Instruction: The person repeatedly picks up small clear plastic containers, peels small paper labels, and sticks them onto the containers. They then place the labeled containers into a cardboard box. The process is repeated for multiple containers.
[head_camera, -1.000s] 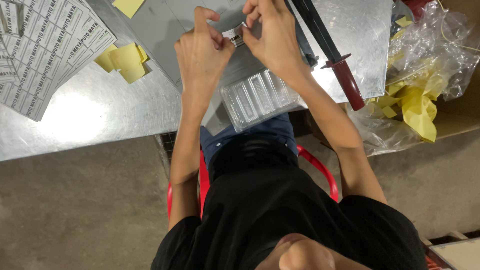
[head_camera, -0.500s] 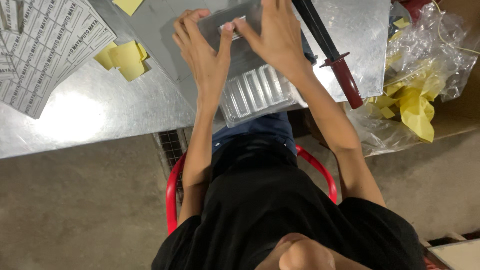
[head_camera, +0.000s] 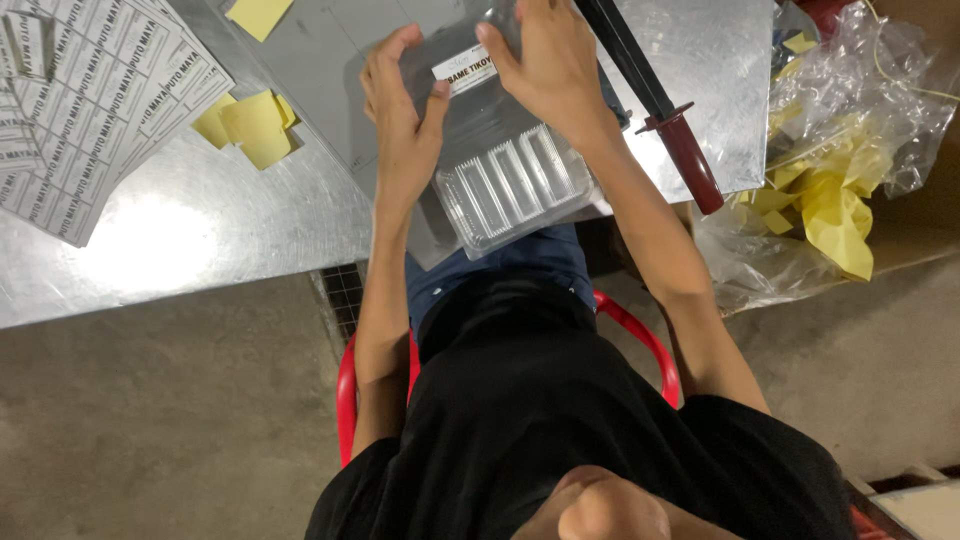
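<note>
Both hands clamp a clear plastic clamshell tray (head_camera: 505, 170) at the near edge of the steel table (head_camera: 180, 230). Left hand (head_camera: 405, 110) grips the tray's left side, thumb pressing its white label (head_camera: 465, 70). Right hand (head_camera: 550, 65) closes over the tray's far right corner, fingers curled on top.

Tray looks light, thin-walled and flexible; the ribbed section is probably the stiffest. Likely slick, and it would buckle or crack if squeezed hard. Best held at the rims, two-sided, as it is now.

Left of the tray: yellow backing scraps (head_camera: 250, 125), then label sheets (head_camera: 90, 100). Right of it: a dark tool with a red handle (head_camera: 680, 150), then crumpled clear bags (head_camera: 850, 130).
</note>
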